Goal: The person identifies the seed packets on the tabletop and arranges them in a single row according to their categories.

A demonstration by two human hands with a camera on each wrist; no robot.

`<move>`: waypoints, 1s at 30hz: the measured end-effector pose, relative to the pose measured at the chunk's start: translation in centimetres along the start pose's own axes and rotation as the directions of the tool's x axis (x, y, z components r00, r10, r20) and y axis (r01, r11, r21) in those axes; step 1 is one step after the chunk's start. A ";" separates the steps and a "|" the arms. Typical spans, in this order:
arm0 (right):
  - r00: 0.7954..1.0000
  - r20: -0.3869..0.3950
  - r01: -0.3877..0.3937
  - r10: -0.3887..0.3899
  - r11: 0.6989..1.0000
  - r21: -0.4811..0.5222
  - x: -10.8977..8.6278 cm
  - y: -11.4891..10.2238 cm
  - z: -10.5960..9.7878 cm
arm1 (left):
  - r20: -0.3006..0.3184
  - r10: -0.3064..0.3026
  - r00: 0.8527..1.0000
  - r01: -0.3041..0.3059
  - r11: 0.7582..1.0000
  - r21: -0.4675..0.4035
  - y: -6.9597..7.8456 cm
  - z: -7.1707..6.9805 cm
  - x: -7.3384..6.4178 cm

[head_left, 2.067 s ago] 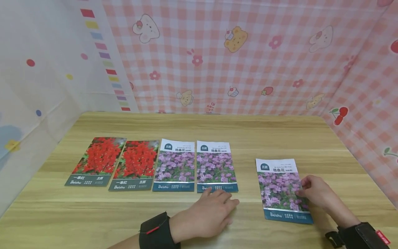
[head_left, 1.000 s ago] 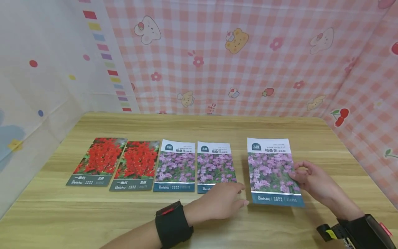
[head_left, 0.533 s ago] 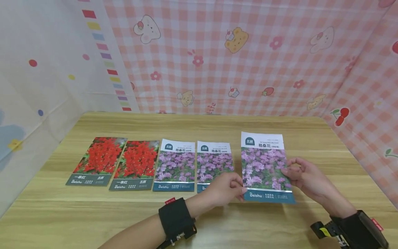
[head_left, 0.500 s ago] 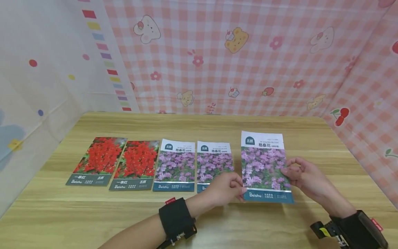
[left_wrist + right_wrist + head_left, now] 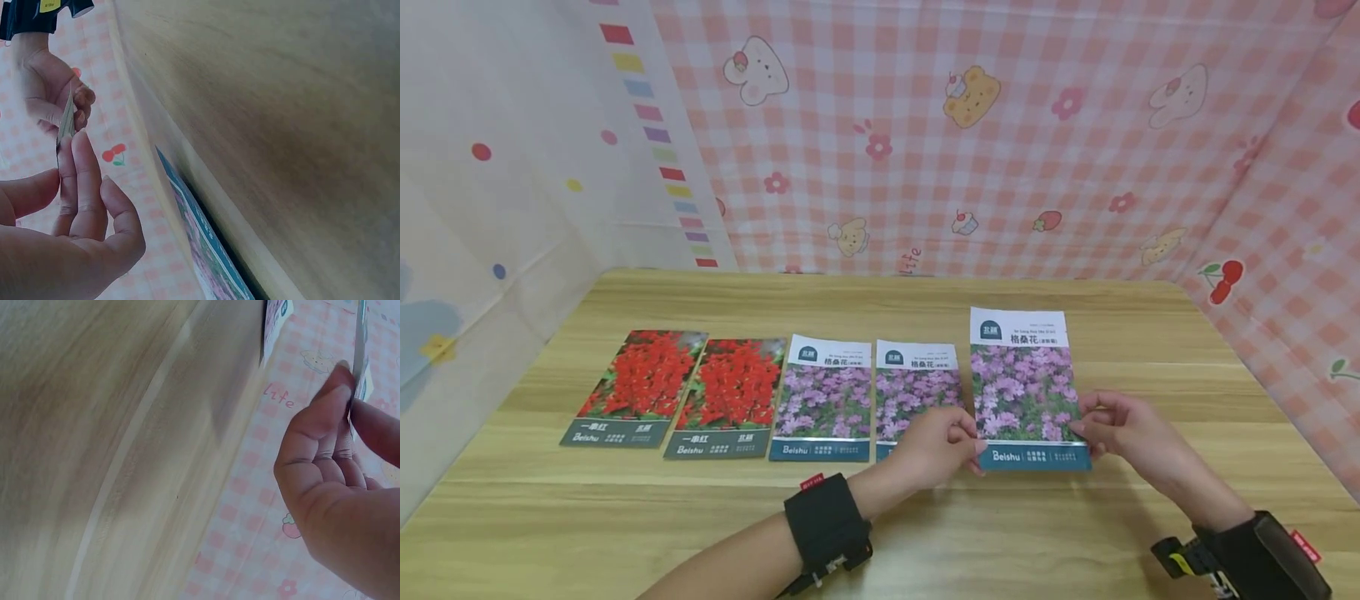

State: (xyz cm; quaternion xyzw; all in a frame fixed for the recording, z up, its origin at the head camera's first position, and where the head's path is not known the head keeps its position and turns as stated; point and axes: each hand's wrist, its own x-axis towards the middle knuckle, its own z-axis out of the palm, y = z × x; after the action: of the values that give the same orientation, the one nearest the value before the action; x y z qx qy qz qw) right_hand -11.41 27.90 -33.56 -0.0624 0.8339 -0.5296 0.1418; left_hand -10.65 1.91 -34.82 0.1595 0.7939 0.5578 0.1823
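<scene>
Both hands hold one seed packet [image 5: 1026, 392] with purple flowers and a blue bottom band, raised off the table in the wrist views. My left hand [image 5: 936, 450] pinches its lower left corner between thumb and fingers. At the lower right edge, my right hand [image 5: 1131, 437] pinches it too; the right wrist view shows the packet edge-on between thumb and fingers [image 5: 334, 400]. Just left of it lies a matching purple-flower packet [image 5: 917, 400], its lower part partly covered by the left hand. Another purple-flower packet [image 5: 822, 400] lies beside that one.
Two red-flower seed packets [image 5: 640, 379] lie at the left end of the row on the wooden table [image 5: 880, 308]. A pink checked cloth [image 5: 880, 108] hangs behind, and a white dotted cloth [image 5: 497, 208] hangs at the left. Each wrist wears a black strap [image 5: 827, 525].
The right hand has lifted the packet and carried it left and away from the table's near side. The left hand has moved from the neighbouring packet to pinch its lower left corner.
</scene>
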 end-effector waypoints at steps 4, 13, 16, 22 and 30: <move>1.000 0.007 -0.005 0.005 1.000 0.020 0.3 0.5 -0.4 | 0.006 0.025 1.000 -0.025 0.997 0.067 0.1 0.0 -0.1; 0.997 0.040 -0.072 0.068 0.990 0.122 1.1 1.7 -1.1 | -0.001 0.110 0.994 -0.103 0.936 0.335 0.0 0.0 -0.6; 0.995 0.046 -0.092 0.088 0.990 0.111 1.3 1.9 -1.0 | 0.040 0.164 0.986 -0.163 0.860 0.484 0.2 0.2 -0.8; 0.991 0.074 -0.120 0.112 0.987 0.111 1.8 2.4 -0.7 | 0.163 0.279 0.946 -0.309 0.631 0.711 0.0 0.8 -1.5; 0.987 0.061 -0.153 0.147 0.984 0.096 2.1 2.6 -0.4 | 0.336 0.094 0.937 -0.343 0.428 0.836 -0.2 1.4 -2.0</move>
State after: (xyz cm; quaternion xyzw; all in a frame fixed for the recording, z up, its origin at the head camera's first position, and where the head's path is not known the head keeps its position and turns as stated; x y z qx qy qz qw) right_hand -13.47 28.84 -36.08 -0.0062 0.8046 -0.5568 0.2065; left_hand -8.28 2.09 -35.23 0.3984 0.9106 0.0596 0.0923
